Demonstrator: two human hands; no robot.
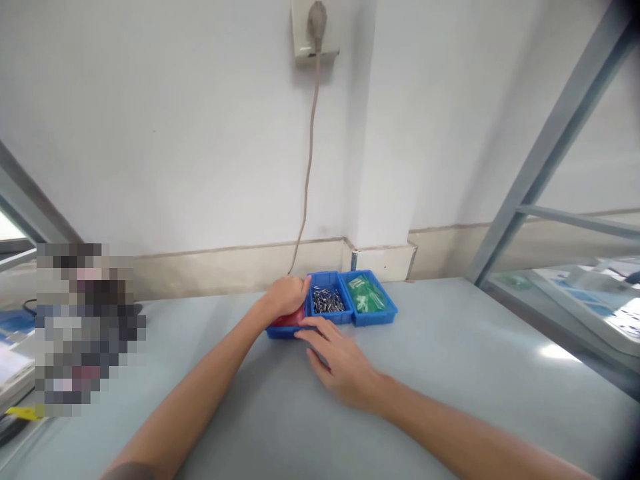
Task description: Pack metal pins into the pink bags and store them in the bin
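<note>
Three small blue bins stand side by side against the wall at the back of the table. My left hand (286, 295) is curled over the left bin (286, 332), its thumb along the inner side and its other fingers mostly hidden. Red contents (293, 318) show in that bin below the hand. My right hand (345, 363) reaches to the bins' front, fingers stretched and apart, fingertips at the left bin's front right corner. The middle bin (333, 319) holds many small metal pins or screws (327, 300). In the right bin (375, 319) lie green plastic packets (367, 295).
A grey-blue table (240, 413) spreads below. A cable (309, 153) hangs from a wall socket (301, 47) down behind the bins. Metal frame posts (545, 147) rise at both sides. A pixelated area covers the left, near a yellow item (25, 413).
</note>
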